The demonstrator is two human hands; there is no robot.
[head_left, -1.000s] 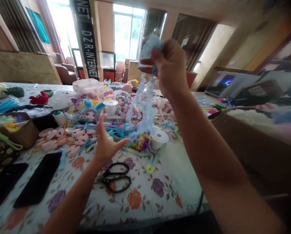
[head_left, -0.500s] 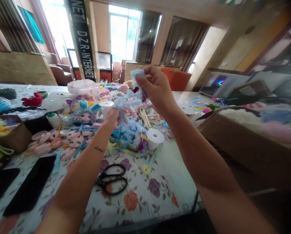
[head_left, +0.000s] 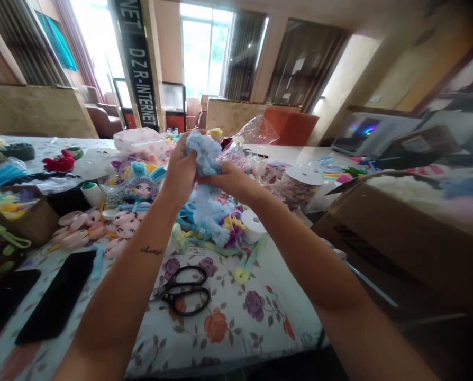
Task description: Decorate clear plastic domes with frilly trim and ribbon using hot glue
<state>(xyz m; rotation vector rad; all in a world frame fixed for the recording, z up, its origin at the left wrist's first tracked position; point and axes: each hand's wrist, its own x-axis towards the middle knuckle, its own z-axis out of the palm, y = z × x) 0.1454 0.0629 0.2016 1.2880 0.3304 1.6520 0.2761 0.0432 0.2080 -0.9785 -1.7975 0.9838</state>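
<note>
A bunched length of fluffy light blue trim (head_left: 205, 152) is raised over the table between my two hands. My left hand (head_left: 182, 166) is closed around its left side, and my right hand (head_left: 230, 178) pinches it from the lower right. More of the soft blue material hangs below and meets the pile beneath. Just under the hands stands a white spool (head_left: 253, 225) with a string of beads beside it. Black-handled scissors (head_left: 187, 291) lie on the flowered cloth closer to me. My fingertips are partly hidden by the fluff.
Several doll faces (head_left: 121, 230) and two black phones (head_left: 56, 296) lie at the left. A cardboard box (head_left: 371, 233) of fluffy stuffing stands at the right. Clear plastic packaging (head_left: 256, 132) and a large spool (head_left: 303, 182) are farther back. The flowered tablecloth (head_left: 256, 328) reaches the near edge.
My right hand has come down and leftward, and my left hand has risen. They now meet at the blue trim, which was stretched between them and is now bunched up.
</note>
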